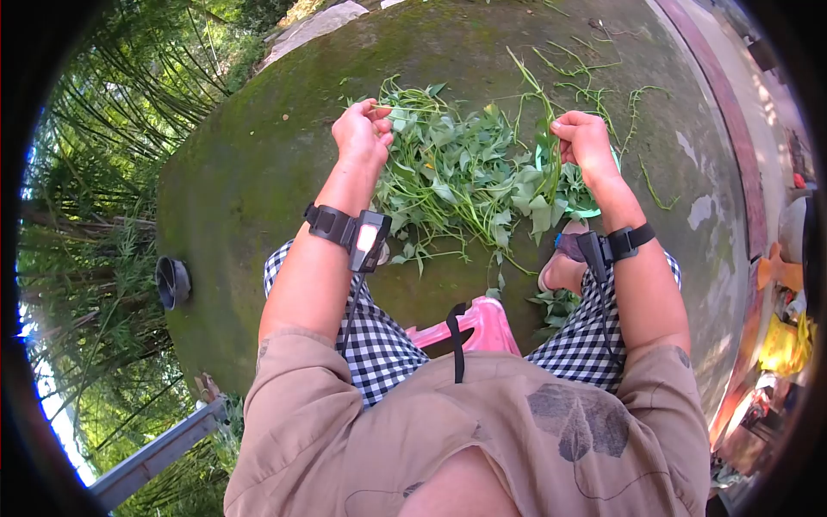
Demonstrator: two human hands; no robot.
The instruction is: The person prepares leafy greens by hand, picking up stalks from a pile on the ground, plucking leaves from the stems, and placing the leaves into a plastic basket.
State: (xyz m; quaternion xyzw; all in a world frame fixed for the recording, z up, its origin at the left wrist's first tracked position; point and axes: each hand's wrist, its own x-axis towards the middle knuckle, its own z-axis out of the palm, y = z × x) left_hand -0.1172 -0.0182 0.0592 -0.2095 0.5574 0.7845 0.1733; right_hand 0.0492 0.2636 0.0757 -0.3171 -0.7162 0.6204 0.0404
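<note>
A heap of leafy green vine stems point(452, 164) lies on the ground in front of me. At its left edge is my left hand point(363, 133), fingers pinched on a thin green stem point(382, 107). My right hand point(587, 145) is closed at the heap's right side, its thumb and fingertips gripping a leafy stem point(550, 129) that reaches up past the hand. Under that hand, a light green container point(589, 213) shows only in part, mostly covered by leaves.
Stripped bare stems point(590, 73) are scattered beyond my right hand. A pink stool point(491, 326) is between my legs. More leaves point(556, 310) lie by my right foot. A dark pot point(173, 283) stands far left near bushes; a yellow bag point(782, 345) is at far right.
</note>
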